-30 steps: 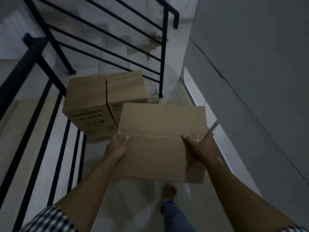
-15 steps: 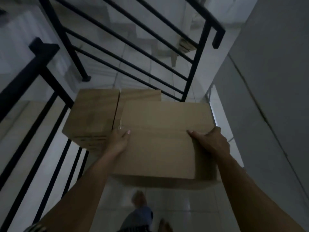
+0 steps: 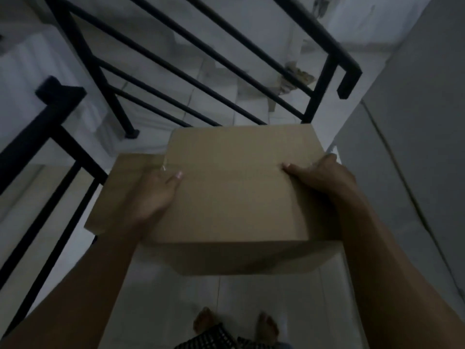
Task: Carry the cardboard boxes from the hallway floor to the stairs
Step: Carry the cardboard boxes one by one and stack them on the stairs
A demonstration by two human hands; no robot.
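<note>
A brown cardboard box (image 3: 239, 187) is held in front of me at the middle of the head view. My left hand (image 3: 157, 192) grips its left side with the thumb lying on the top. My right hand (image 3: 319, 175) grips its right side, fingers over the top edge. Behind its left side another cardboard box (image 3: 118, 192) stands on the floor next to the railing, largely hidden by the held box and my left arm. The white stairs (image 3: 214, 79) descend beyond the railing.
A black metal railing (image 3: 57, 147) runs along the left and another black railing section (image 3: 324, 54) crosses ahead, ending at a post on the right. A grey wall (image 3: 415, 122) closes the right side. My bare feet (image 3: 266, 326) stand on the white tiled floor (image 3: 251, 298).
I have walked forward with the box. The boxes on the floor are now nearer and mostly covered by the held one, and the railing ahead looms closer.
</note>
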